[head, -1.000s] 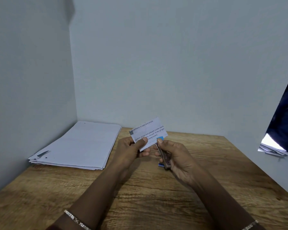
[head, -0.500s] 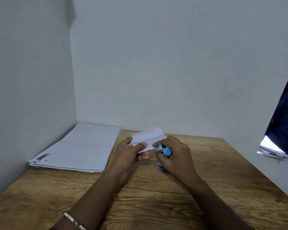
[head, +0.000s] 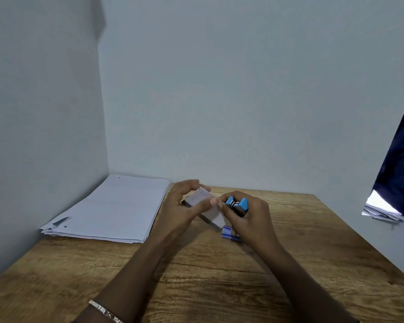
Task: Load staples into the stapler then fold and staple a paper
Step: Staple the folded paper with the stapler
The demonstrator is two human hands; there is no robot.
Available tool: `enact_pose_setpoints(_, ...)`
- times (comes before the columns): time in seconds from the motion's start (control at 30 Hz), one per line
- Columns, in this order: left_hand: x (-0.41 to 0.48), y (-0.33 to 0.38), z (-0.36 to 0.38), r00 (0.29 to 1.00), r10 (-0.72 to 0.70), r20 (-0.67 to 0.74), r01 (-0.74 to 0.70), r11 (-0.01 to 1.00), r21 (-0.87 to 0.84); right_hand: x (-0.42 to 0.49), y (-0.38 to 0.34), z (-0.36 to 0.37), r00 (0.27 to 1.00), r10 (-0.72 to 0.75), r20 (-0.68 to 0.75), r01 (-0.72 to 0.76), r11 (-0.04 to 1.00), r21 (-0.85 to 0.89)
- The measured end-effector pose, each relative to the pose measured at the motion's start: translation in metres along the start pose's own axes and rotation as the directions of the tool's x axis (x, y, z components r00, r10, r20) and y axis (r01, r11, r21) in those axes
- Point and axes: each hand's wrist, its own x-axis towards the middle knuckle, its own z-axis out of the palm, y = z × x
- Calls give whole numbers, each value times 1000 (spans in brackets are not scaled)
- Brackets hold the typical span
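Observation:
My left hand pinches a small folded white paper between thumb and fingers, just above the wooden table. The paper lies tilted and nearly flat, its printed side turned away. My right hand grips a small blue and black stapler, whose front end meets the paper's right edge. Under my right hand a small blue and white staple box rests on the table, partly hidden.
A stack of white sheets lies at the table's back left against the grey walls. A dark blue curtain and some loose papers sit beyond the right edge.
The folded paper has tipped from upright, text facing me, to nearly flat. Both hands have lowered slightly, and the stapler stays at the paper's right edge.

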Motion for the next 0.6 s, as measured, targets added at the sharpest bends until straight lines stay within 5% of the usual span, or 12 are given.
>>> enact_pose_setpoints(0.27,0,-2,3,997,-67,31,70,994,-87,0,-3,-1,971,231,57,-238,943,234)
enact_pose_setpoints(0.6,-1,1,5,995,-79,58,84,992,-91,2,0,-3,973,227,37,-229,941,251)
